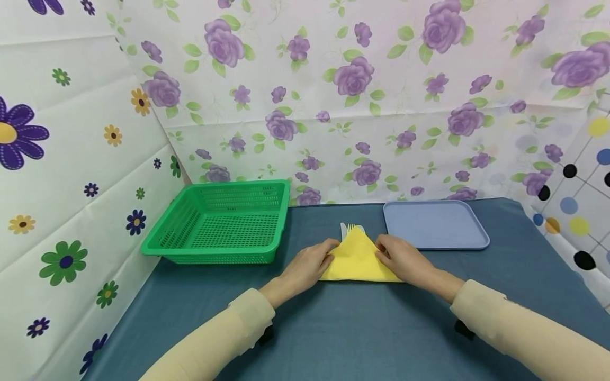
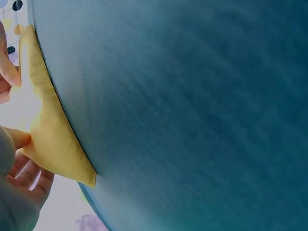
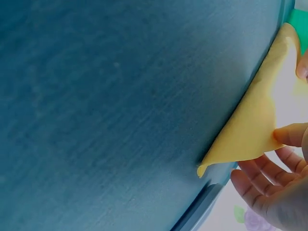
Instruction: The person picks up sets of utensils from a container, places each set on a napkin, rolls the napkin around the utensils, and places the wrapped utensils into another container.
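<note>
A yellow cloth napkin (image 1: 358, 262), folded into a triangle, lies on the blue cloth with its peak pointing away from me. Past that peak poke the ends of a knife (image 1: 343, 230) and a fork (image 1: 350, 227); the rest of them is hidden by the napkin. My left hand (image 1: 307, 264) pinches its left slanted side, thumb on the near face and fingers behind, as the left wrist view shows. On the other slanted side my right hand (image 1: 405, 258) pinches in the same way, with the thumb (image 3: 291, 134) on top of the fabric.
A green plastic basket (image 1: 214, 259) stands at the back left. A light blue tray (image 1: 433, 225) lies at the back right, just beyond my right hand. Flowered sheets (image 1: 295, 84) hang behind the table and at its left; a dotted one (image 1: 579, 196) hangs at right.
</note>
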Tool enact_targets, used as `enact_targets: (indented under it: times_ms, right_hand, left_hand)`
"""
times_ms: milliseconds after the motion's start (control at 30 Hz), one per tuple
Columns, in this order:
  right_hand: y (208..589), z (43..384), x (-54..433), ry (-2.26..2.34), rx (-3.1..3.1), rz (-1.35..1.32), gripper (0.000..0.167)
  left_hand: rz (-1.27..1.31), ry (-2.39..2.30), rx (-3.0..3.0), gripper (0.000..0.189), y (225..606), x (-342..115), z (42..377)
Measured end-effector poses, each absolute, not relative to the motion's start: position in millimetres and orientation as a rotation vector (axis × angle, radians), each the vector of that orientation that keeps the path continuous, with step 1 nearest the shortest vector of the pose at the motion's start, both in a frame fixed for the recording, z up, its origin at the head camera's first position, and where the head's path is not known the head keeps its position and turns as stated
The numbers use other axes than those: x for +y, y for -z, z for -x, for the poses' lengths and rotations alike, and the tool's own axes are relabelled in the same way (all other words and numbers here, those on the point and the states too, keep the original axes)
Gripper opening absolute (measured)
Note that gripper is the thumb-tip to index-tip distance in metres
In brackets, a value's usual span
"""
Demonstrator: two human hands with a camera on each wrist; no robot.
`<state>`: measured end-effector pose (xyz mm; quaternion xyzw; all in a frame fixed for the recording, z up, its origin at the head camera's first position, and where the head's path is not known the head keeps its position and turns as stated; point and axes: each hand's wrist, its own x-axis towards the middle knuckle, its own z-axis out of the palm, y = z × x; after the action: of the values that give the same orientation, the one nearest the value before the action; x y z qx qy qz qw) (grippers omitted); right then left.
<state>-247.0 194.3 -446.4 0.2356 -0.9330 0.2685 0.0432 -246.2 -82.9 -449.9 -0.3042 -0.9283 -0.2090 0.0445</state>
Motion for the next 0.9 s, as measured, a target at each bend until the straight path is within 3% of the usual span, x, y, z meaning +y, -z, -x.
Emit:
enact_targets:
  times_ms: [333, 500, 667, 900]
  right_hand:
    - [448, 255, 189, -0.814, -2.893, -0.734, 0.005]
    - [449, 258, 190, -0.803, -2.914, -0.732, 0.005]
    - [449, 262, 187, -0.779, -2.919, -0.731, 0.004]
    - [451, 268, 184, -0.771, -2.958, -0.697, 0.004]
  left_hand:
    - [0.912, 0.485, -2.834, 0.046, 455, -82, 240]
    - [1.113, 0.272, -2.719, 0.036, 453, -78, 233]
    - [1.356, 0.165, -2.681, 0.041, 453, -71, 224]
    - [1.358, 0.094, -2.750, 0.047, 455, -70, 223]
